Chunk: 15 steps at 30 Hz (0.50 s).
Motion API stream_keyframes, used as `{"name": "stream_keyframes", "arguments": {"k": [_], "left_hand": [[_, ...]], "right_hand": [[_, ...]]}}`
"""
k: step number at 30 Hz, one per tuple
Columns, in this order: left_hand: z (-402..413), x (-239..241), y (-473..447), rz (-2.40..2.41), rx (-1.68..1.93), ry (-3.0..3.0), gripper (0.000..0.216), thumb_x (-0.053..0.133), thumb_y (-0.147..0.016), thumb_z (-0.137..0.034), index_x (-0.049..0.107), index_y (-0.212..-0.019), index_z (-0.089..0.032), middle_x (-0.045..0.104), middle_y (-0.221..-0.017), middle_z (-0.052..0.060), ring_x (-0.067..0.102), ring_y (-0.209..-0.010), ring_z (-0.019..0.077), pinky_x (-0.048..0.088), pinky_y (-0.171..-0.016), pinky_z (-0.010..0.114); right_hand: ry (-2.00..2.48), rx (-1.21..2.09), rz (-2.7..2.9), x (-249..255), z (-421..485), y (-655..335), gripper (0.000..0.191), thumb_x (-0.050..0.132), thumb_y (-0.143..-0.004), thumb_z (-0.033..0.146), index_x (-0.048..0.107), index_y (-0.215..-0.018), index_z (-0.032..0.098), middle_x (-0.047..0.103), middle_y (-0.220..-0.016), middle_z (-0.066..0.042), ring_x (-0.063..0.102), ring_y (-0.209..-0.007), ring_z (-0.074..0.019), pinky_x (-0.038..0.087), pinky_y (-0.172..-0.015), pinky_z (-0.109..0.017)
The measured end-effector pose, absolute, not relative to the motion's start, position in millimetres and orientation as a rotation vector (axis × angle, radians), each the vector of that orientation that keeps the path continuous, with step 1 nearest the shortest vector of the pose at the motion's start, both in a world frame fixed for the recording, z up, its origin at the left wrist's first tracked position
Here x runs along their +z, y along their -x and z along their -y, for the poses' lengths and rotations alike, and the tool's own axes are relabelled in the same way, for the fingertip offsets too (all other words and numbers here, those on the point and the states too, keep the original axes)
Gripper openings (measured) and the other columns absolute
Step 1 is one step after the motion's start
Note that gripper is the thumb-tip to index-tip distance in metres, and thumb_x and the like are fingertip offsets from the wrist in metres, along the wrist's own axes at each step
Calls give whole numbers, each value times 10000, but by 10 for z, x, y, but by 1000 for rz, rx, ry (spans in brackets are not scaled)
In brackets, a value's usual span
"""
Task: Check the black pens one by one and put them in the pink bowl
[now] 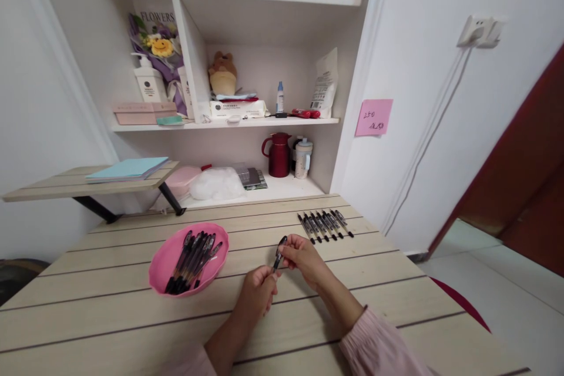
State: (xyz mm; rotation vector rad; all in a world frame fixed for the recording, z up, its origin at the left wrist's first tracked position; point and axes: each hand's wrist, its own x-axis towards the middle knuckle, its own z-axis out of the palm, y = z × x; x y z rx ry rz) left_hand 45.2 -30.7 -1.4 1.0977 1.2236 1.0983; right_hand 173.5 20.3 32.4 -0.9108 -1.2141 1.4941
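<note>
Both hands hold one black pen [279,254] above the wooden table [132,317]. My left hand [258,292] is closed around the pen's lower end. My right hand [304,258] pinches its upper part near the cap. Left of the hands, a pink oval tray [158,264] holds several black pens [192,254]. Beyond my right hand, several black pens [325,225] lie side by side in a neat row on the table.
A raised wooden stand [66,185] with a light blue notebook [127,168] sits at the table's back left. White shelves behind carry a red jug [278,154], a cup, bottles and a plush toy. A pink sticky note [373,117] hangs on the right wall.
</note>
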Motion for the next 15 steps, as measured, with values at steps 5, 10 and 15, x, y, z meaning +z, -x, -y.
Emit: {"name": "stream_keyframes", "arguments": {"k": [5,10,15], "left_hand": [[305,-21,-450,-1236,1103,-1089,209,557,-634,-353,553,-657,-145,497,-446,-74,307,-237,20,159,-260,165],[334,2,-453,-1231,1104,-1092,226,556,-637,-366,565,-650,-140,497,-451,-68,309,-245,22,160,-274,168],[365,10,-466,-1229,1116,-1101,204,532,-660,-343,568,-648,-142,482,-445,-67,304,-252,26,157,-300,179]], "right_hand": [[899,1473,1285,336,-150,-1705,310,696,-559,343,531,-757,171,465,-423,97,414,-334,-50,258,-341,-163],[927,1478,1327,292,-140,-1679,243,655,-577,323,526,-723,177,450,-399,102,377,-316,-48,252,-344,-173],[941,1486,1308,261,-135,-1663,223,648,-563,304,522,-701,182,442,-384,104,394,-316,-57,263,-347,-180]]}}
